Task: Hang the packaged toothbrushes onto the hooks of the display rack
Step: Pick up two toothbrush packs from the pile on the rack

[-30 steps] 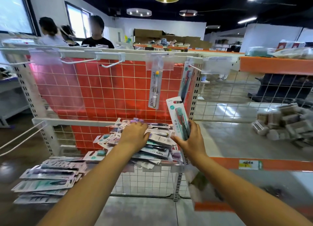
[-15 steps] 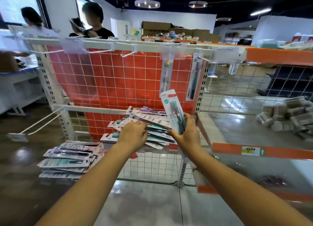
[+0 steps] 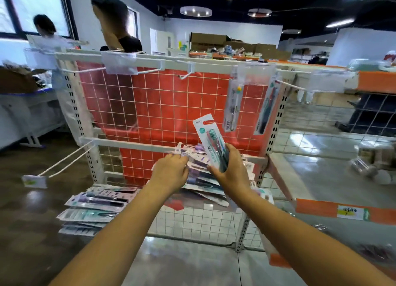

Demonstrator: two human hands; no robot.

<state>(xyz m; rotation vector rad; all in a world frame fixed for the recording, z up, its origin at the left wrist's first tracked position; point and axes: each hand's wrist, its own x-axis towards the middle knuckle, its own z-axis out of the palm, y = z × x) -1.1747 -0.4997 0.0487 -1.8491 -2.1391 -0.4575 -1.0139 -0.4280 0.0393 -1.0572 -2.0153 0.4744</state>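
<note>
The right hand (image 3: 230, 172) grips one packaged toothbrush (image 3: 211, 142) by its lower end, fingers curled round the card, which stands nearly upright and tilts slightly left in front of the red grid panel (image 3: 154, 105). The left hand (image 3: 171, 172) rests palm down on the loose pile of packs (image 3: 201, 178) on the rack's wire shelf, fingers bent over the top cards; whether it pinches one cannot be told.

The display rack (image 3: 150, 60) carries a white top rail with several wire hooks. One bare hook (image 3: 187, 74) juts out near the rail's middle. Two packs already hang at the right end: a pale one (image 3: 233, 105) and, just beside it, a darker one (image 3: 266, 105) (both tilted a little).

A second heap of packs (image 3: 94, 208) lies low at the left of the rack. A long double-wire hook (image 3: 62, 163) with a label tag projects from the left upright.

Two people stand beyond the rack at upper left.
</note>
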